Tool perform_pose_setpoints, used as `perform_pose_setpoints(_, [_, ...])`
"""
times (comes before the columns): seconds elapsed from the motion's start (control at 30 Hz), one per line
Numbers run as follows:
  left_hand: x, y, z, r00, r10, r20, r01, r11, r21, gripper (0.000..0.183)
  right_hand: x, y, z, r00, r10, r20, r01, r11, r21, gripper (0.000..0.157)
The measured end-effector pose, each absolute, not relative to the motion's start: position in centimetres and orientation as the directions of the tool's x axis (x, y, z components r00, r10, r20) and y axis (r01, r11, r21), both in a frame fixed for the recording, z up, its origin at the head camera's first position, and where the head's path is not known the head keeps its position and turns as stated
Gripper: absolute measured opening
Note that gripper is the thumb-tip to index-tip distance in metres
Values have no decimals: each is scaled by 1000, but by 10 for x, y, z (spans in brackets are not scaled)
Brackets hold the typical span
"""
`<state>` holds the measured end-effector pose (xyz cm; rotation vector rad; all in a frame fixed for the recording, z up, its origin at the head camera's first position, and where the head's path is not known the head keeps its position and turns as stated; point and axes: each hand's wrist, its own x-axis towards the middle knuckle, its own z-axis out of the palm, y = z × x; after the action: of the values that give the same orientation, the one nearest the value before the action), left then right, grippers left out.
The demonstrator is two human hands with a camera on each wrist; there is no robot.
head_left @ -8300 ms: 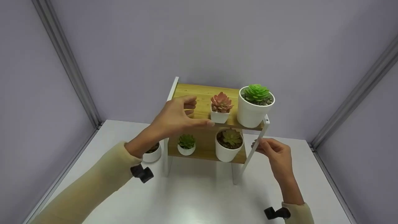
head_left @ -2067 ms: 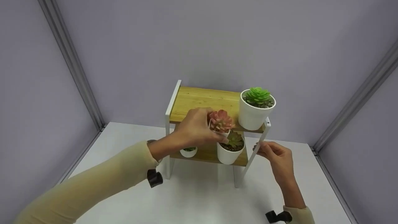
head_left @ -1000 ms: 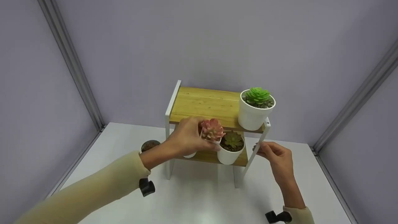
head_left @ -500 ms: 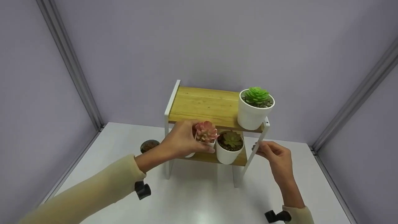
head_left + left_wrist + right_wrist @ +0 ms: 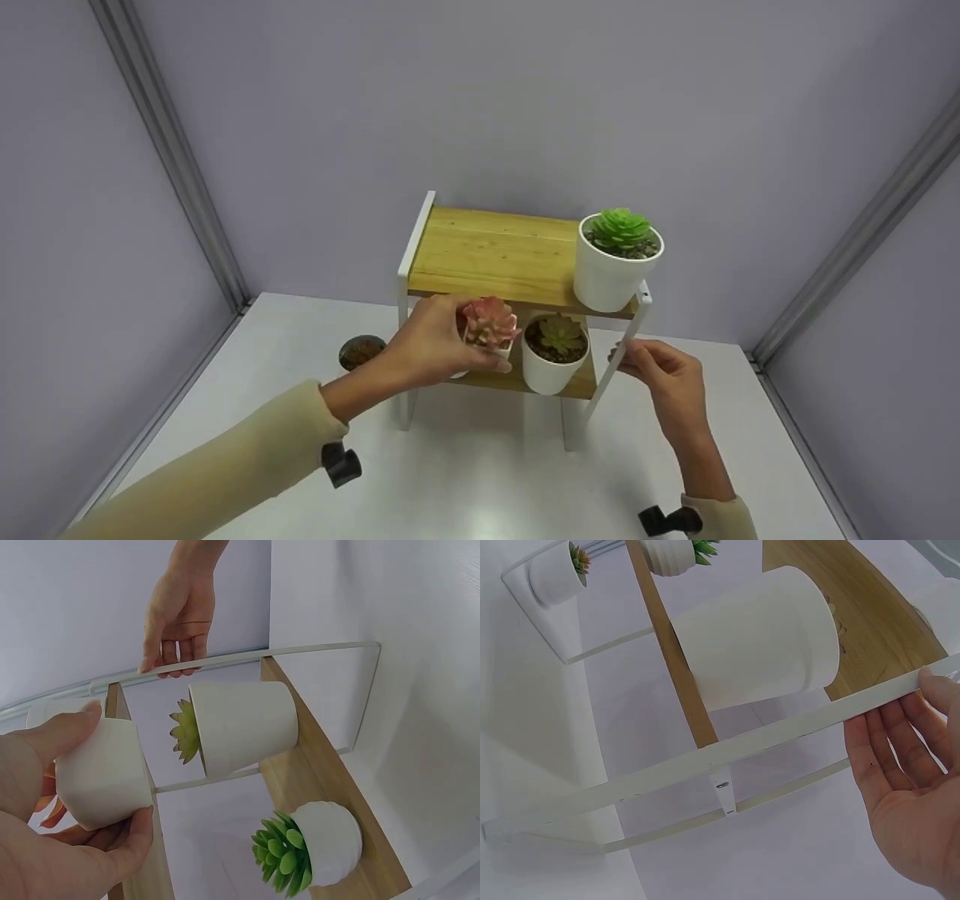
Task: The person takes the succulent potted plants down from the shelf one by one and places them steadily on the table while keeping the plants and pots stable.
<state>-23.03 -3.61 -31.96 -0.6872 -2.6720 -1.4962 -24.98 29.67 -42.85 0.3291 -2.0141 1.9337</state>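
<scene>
My left hand (image 5: 431, 345) grips a small square white pot with a pink succulent (image 5: 490, 322), thumb on its near side. It is held just in front of the top board's front edge, overlapping the lower shelf in the head view. In the left wrist view the white pot (image 5: 103, 772) sits between thumb and fingers. My right hand (image 5: 669, 382) pinches the white side frame (image 5: 780, 733) of the two-tier wooden plant stand (image 5: 487, 255). A white pot with a brownish-green succulent (image 5: 556, 334) stands on the lower shelf. Beside it, a small green succulent (image 5: 283, 851) is mostly hidden from the head view.
A large white pot with a bright green succulent (image 5: 621, 229) stands at the top board's right end. Left of the stand, a potted plant (image 5: 360, 351) sits on the white table (image 5: 300, 322), partly covered by my left wrist. Grey walls enclose the table.
My left hand, earlier beside the pink succulent on the top board, took hold of its pot, brought it forward off the board, then moved left and lower. The right hand stayed on the frame.
</scene>
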Motion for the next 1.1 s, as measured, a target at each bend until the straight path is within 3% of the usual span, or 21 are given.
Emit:
perform_pose_setpoints(0.47, [-227,-39,-334,-916,340,212,352,434,829,62,-250,299,-431,-926,78,370,-363,91,-927,27])
perform_pose_setpoints(1.1, [-223,-53,-351,-924,301,234,356,460,814,68,-248,298,-431,-916,61,397,-395,37,-918,27])
